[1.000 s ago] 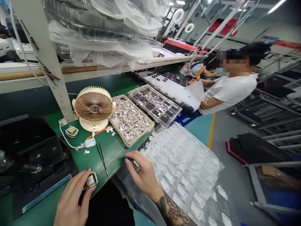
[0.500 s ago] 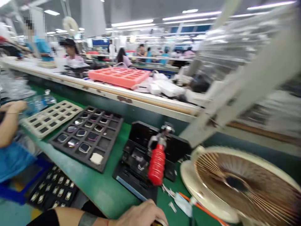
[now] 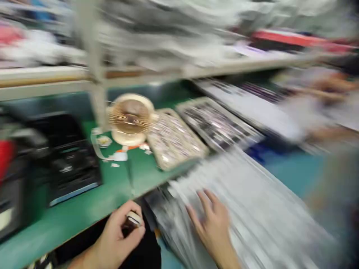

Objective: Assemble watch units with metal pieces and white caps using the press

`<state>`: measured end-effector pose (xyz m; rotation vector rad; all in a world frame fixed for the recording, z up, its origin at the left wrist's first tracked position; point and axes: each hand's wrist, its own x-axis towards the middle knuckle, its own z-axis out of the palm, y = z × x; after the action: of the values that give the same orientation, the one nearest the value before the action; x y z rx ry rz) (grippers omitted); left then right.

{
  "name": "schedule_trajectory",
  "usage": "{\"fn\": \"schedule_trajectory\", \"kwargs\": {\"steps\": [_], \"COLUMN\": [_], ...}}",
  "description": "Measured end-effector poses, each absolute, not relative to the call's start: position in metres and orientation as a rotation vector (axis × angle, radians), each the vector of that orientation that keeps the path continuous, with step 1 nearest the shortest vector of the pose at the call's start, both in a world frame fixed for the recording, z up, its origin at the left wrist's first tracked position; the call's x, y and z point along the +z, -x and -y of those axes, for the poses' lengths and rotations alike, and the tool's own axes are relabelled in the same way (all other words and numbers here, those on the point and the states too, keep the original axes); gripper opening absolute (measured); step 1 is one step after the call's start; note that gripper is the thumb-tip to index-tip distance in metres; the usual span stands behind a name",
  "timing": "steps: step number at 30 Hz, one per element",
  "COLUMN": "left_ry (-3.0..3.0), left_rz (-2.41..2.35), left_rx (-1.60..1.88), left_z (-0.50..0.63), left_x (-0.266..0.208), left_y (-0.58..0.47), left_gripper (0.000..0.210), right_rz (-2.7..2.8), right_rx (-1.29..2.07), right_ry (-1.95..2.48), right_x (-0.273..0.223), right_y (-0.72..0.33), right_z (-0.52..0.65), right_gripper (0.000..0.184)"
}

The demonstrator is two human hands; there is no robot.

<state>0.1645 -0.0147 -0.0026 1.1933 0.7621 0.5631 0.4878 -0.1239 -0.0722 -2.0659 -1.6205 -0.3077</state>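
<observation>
My left hand is closed around a small smartwatch case, its pale edge showing between thumb and forefinger. It is over the front edge of the green bench. To the right, my right hand has its fingers spread over translucent plastic sheeting. Blur hides whether the fingertips press on it. Beyond the hands lies a cream tray filled with small shiny parts, blurred. A black fixture with a blue front strip stands to the left.
A round fan stands behind the cream tray's left side. Small white scraps and a cable lie before it. Another tray of parts is farther right. A red handle shows at far left. Another person's arm is at right.
The view has swung right, away from the black watch tray. My left hand, with the smartwatch case, now shows more fully, and my right hand has come into view over the plastic sheeting.
</observation>
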Motion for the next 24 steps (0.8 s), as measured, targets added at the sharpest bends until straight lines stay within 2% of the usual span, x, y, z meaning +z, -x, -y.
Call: {"fn": "schedule_trajectory", "kwargs": {"steps": [3, 6, 12, 15, 18, 24], "left_ry": [-1.251, -1.286, -1.146, -1.147, -1.167, -1.096], "left_rz": [-0.807, -0.824, -0.816, -0.836, -0.810, -0.865], "left_rx": [0.343, 0.220, 0.209, 0.207, 0.222, 0.262], "left_z": [0.022, 0.033, 0.039, 0.035, 0.033, 0.039], "left_x": [-0.033, -0.061, -0.070, -0.067, -0.069, -0.088], "left_y": [-0.188, -0.212, -0.235, -0.245, -0.254, -0.258], "left_gripper": [0.045, 0.052, 0.054, 0.051, 0.052, 0.067], "right_rz": [1.247, 0.813, 0.243, 0.159, 0.165, 0.275], "right_rx": [-0.187, -0.251, -0.257, -0.155, -0.018, 0.162], "right_ry": [2.326, 2.513, 2.757, 2.850, 2.909, 2.935], "right_x": [-0.072, -0.077, -0.093, -0.100, -0.110, -0.101], "right_y": [-0.520, -0.585, -0.682, -0.713, -0.731, -0.735], "right_z": [0.178, 0.237, 0.349, 0.370, 0.375, 0.369], "right_gripper": [0.045, 0.038, 0.038, 0.032, 0.038, 0.038]}}
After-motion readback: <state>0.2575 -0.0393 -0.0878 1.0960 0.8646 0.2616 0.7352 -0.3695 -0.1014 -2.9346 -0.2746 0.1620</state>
